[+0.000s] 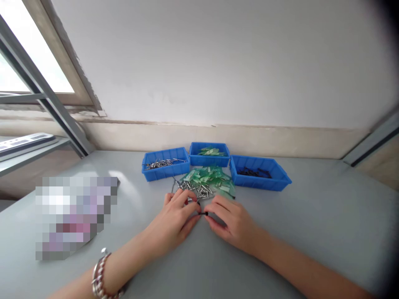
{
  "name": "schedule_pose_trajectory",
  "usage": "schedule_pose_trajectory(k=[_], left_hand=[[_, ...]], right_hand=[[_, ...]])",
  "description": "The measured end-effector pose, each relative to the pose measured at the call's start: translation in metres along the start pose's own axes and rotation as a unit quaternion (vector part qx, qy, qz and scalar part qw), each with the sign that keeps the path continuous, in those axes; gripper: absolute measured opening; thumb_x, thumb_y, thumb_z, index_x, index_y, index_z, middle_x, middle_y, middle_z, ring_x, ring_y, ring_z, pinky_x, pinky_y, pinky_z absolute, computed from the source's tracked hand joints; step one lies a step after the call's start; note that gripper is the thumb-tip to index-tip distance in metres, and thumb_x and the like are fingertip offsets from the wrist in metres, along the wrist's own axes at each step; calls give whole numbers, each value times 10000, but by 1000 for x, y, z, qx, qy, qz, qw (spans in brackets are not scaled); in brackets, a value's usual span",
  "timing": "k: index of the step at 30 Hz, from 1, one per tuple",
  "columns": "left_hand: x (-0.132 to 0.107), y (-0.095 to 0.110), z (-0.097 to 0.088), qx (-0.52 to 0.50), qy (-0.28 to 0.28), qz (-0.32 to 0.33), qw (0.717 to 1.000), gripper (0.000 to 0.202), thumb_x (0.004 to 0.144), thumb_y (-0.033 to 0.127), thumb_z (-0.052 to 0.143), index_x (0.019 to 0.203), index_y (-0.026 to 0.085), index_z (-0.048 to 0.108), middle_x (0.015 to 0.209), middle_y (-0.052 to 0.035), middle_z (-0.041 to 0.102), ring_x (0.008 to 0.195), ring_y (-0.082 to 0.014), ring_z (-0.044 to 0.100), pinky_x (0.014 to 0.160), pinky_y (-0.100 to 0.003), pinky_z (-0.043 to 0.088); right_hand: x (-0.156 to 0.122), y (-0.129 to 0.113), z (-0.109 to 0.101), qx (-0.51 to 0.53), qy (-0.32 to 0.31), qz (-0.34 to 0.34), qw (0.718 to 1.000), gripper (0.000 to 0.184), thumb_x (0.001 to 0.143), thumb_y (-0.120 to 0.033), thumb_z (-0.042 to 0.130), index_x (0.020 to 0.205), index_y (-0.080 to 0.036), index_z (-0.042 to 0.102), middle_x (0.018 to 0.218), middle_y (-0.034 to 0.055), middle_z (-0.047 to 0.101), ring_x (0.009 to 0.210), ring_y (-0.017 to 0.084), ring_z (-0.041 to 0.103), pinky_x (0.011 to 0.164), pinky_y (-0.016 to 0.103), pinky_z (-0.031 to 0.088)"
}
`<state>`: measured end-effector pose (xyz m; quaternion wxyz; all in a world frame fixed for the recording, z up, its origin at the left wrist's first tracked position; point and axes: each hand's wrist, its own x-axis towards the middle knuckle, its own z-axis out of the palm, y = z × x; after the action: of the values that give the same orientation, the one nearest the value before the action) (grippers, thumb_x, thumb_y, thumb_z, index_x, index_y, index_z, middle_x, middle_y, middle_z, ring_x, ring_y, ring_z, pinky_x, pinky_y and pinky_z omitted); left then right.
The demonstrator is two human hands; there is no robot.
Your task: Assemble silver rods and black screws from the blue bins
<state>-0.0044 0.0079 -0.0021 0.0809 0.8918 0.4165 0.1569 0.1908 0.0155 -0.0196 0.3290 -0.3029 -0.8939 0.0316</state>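
My left hand [179, 216] and my right hand [232, 218] meet in front of the pile, each closed in a pinch. Between their fingertips is a small black screw-like piece [203, 213], lying level, its thicker end at my right fingers. A second dark bit shows by my left index finger, too small to name. Just beyond the hands lies a heap of slim silver metal pins [202, 192], with small green plastic bags [207, 175] piled behind and partly over them.
Three blue bins stand behind the heap: the left bin [168, 171] holds silver pins, the middle bin [222, 161] green bags, the right bin [258, 182] dark pieces. A blurred-out object [77, 216] lies on the grey table [311, 232] at left. Metal posts flank the table.
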Motion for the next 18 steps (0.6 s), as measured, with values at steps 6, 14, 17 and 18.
schedule_pose_trajectory(k=[6, 14, 17, 18], left_hand=[[1, -1, 1, -4, 13, 5, 1000, 155, 898, 192, 419, 932, 209, 569, 1026, -68, 507, 933, -222, 460, 790, -391, 347], [1, -1, -1, 2, 68, -12, 998, 172, 893, 177, 393, 948, 209, 553, 1014, -65, 527, 923, -220, 483, 776, -379, 354], [1, -3, 1, 4, 98, -26, 995, 181, 896, 181, 383, 1006, 213, 523, 1025, -67, 532, 935, -220, 479, 778, -374, 358], [1, -4, 2, 4, 102, -27, 994, 181, 897, 183, 381, 1015, 215, 513, 1030, -69, 531, 941, -221, 476, 776, -375, 357]], right_hand=[[-1, 0, -1, 3, -2, 3, 1000, 168, 886, -191, 417, 893, -163, 582, 772, 53, 572, 694, 159, 537, 620, 265, 462], [-2, 7, 2, -22, 7, 20, 1000, 169, 893, -194, 426, 916, -160, 590, 795, 63, 579, 708, 166, 556, 624, 274, 475], [-2, 9, 2, -20, 19, 23, 999, 170, 894, -193, 426, 919, -155, 590, 798, 66, 583, 706, 166, 559, 629, 279, 478], [-1, 9, 1, -21, 25, 23, 999, 170, 893, -190, 424, 921, -153, 588, 800, 68, 584, 704, 165, 560, 628, 279, 477]])
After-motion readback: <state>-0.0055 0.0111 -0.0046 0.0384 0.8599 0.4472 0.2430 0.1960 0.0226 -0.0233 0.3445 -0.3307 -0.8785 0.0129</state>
